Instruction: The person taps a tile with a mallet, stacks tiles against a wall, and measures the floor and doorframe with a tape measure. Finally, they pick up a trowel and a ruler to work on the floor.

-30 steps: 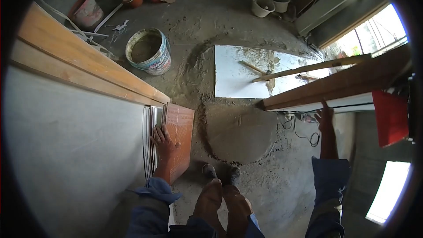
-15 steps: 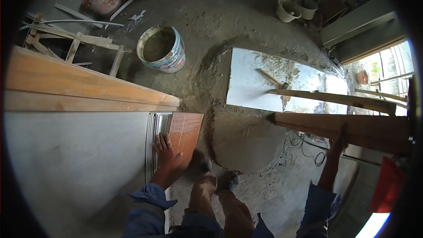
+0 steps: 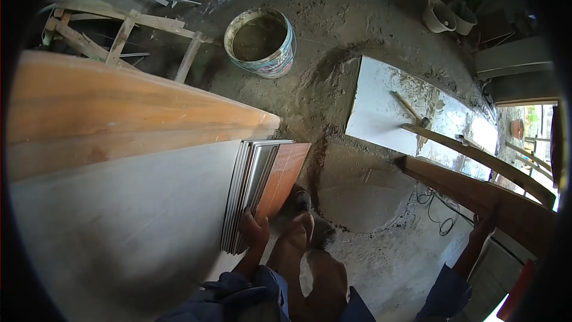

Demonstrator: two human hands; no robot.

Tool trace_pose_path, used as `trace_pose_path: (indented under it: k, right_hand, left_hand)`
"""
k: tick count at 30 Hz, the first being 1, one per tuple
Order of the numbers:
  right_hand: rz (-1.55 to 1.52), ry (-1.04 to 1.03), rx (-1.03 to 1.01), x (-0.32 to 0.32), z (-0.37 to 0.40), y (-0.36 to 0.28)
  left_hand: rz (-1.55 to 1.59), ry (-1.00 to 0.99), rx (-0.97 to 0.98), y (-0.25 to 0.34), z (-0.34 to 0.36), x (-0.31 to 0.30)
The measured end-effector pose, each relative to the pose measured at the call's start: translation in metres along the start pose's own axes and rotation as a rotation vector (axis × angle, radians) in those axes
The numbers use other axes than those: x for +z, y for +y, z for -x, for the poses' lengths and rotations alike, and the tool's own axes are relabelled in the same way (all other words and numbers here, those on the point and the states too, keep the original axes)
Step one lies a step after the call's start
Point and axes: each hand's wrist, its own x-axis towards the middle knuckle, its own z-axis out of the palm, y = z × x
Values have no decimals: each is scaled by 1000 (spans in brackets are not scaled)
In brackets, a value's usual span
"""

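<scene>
A stack of thin tiles (image 3: pixel 243 188) stands on edge against a pale wall panel, its outermost tile (image 3: pixel 286 170) showing a reddish-orange back. My left hand (image 3: pixel 255 231) is closed at the near end of the stack, with its fingers curled over the edge of the reddish tile. Off to the right, my right hand (image 3: pixel 481 226) rests against a brown wooden board (image 3: pixel 462 194). Its thumb stands apart from its fingers, which are dark and partly lost against the wood.
A bucket (image 3: pixel 260 42) of murky liquid stands ahead on the rough floor. A white board (image 3: pixel 381 98) carries a hammer-like tool (image 3: pixel 411 109). Wooden frame pieces (image 3: pixel 122 39) lie at left, beyond an orange-brown wooden edge (image 3: pixel 143 107). A cable (image 3: pixel 444 223) loops near the right hand.
My left hand has gone from lying spread across the tiles to curling round the near edge. The stack's top has fanned slightly apart. My view has shifted left; my right hand stays at the board.
</scene>
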Motion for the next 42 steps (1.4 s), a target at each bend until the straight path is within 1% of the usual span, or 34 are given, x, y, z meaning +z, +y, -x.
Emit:
trace_pose_path:
  k: [2,4,6,8,9,10,11,12,13,15,16,18,19,20,22,23,25,26,28,29,30,31,32,34,35,36,37,38,40,41,42]
  right_hand:
    - [18,-9,-22,4,3,-4]
    - [45,-7,-42,4,5,-8]
    - [113,59,-2,2,-16,18]
    - [175,-74,87,-30,-129,139]
    - [292,-100,-9,-5,-87,150]
    - [370,-195,-111,28,-28,169]
    - [400,-329,-170,59,31,184]
    - [417,-494,-186,86,91,199]
    - [442,-669,-180,110,151,214]
    - [502,-1004,-145,145,262,237]
    - [528,-1145,-121,159,307,248]
    - [546,-1350,-48,186,374,269]
    - [553,-1350,241,197,411,230]
    - [564,-1367,238,205,439,219]
    - [544,-1308,326,217,483,212]
    - [549,-1319,325,225,496,223]
    - [554,-1154,72,242,519,242]
    - [552,-1149,72,250,524,238]
    - [672,-1030,-37,245,519,236]
    - [629,-1079,-10,245,512,245]
    - [629,-1063,-12,244,508,253]
    - [602,-1065,53,243,507,251]
    - [575,-1071,116,244,505,250]
    - [550,-1068,117,246,504,255]
    - [523,-1072,127,245,504,260]
    - [527,-1062,133,246,505,262]
    - [577,-1019,106,249,508,264]
    - [628,-974,78,251,511,266]
    - [619,-939,69,253,515,269]
    - [577,-979,109,253,517,263]
    - [531,-1026,146,255,520,257]
  left_hand:
    - [-1,-36,-94,0,-5,-2]
    - [-28,-35,-103,-3,-8,-1]
    - [-53,-27,-111,-6,-8,0]
    - [-65,-12,-34,-10,-7,-4]
    - [-58,11,-11,-9,-7,-8]
    - [-54,17,-20,-9,-6,-9]
    - [-36,15,-44,-9,-4,-10]
    - [-21,13,-67,-10,0,-11]
    - [-22,18,-74,-13,6,-14]
    - [-25,-40,-113,-19,17,-17]
    - [-23,-36,-121,-23,26,-16]
    - [60,-87,-181,-35,46,-11]
    - [62,-85,-198,-40,57,-11]
    - [111,-98,-194,-43,67,-13]
    - [158,-101,-204,-50,87,-11]
    - [219,-105,-225,-53,98,-5]
    - [279,-110,-243,-58,113,0]
    - [305,-158,-266,-61,118,1]
    - [322,-244,-294,-72,139,3]
    - [456,-273,-325,-78,146,5]
    - [597,-288,-350,-82,145,8]
    - [698,-344,-348,-88,147,8]
    - [707,-347,-342,-93,145,10]
    - [1519,-642,-1198,-108,143,16]
    - [1510,-654,-1201,-123,146,32]
    - [1826,-887,-1206,-144,150,62]
    - [2141,-1128,-1184,-149,147,68]
    - [2135,-1138,-1193,-152,147,75]
    - [2244,-1016,-1262,-151,138,87]
    - [2292,-1084,-1429,-152,129,75]
    - [2300,-1072,-1436,-157,123,72]
